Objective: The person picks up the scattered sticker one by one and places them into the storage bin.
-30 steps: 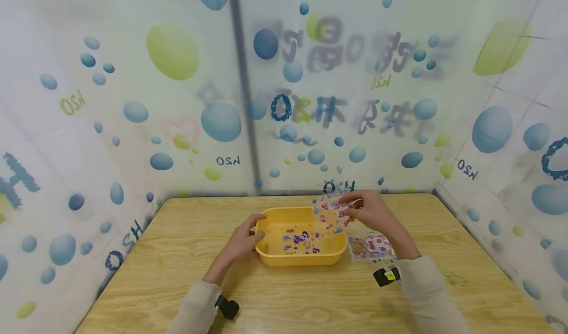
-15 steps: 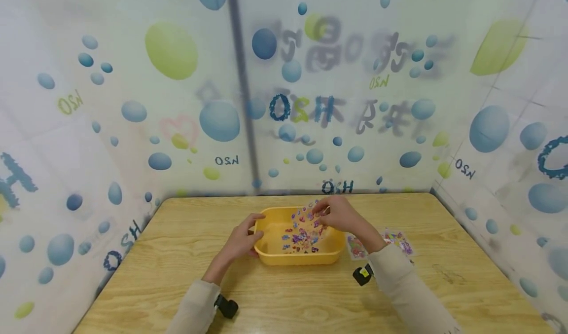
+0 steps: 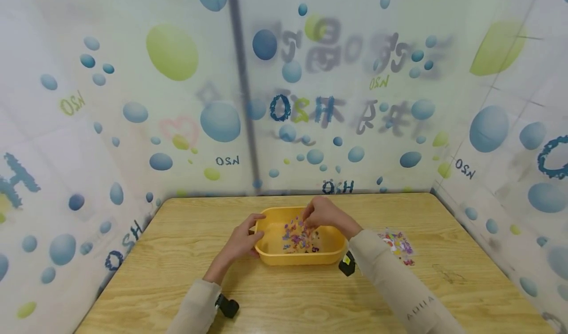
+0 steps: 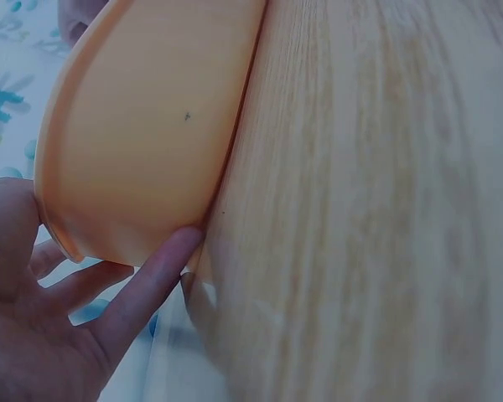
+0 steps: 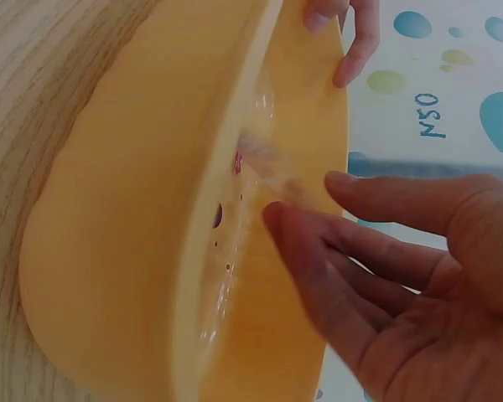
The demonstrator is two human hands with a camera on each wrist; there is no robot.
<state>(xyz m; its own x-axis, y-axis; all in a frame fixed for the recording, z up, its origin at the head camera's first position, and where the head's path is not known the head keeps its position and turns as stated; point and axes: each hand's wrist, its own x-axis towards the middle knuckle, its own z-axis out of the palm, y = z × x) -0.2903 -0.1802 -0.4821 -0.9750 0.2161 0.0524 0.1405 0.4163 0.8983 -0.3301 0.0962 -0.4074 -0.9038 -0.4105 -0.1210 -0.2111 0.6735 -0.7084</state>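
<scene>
A yellow plastic tray [image 3: 299, 260] stands on the table, with colourful stickers on clear sheets lying inside. My left hand [image 3: 241, 239] holds the tray's left end; the left wrist view has its fingers spread around the end wall [image 4: 142, 142]. Over the tray's inside is my right hand [image 3: 326, 212], right above a clear sticker sheet [image 3: 290, 229]. In the right wrist view the thumb and forefinger of the right hand [image 5: 402, 260] stand apart, and the see-through sheet [image 5: 268, 159] is blurred just beyond the fingertips.
More sticker sheets [image 3: 401, 245] lie on the wooden table [image 3: 284, 299] right of the tray, partly covered by the right sleeve [image 3: 390, 275]. A patterned curtain [image 3: 284, 141] hangs behind the table.
My right hand has moved left and down into the tray, bringing the sticker sheet over the stickers there, and its fingers have parted. The left hand keeps its place on the tray.
</scene>
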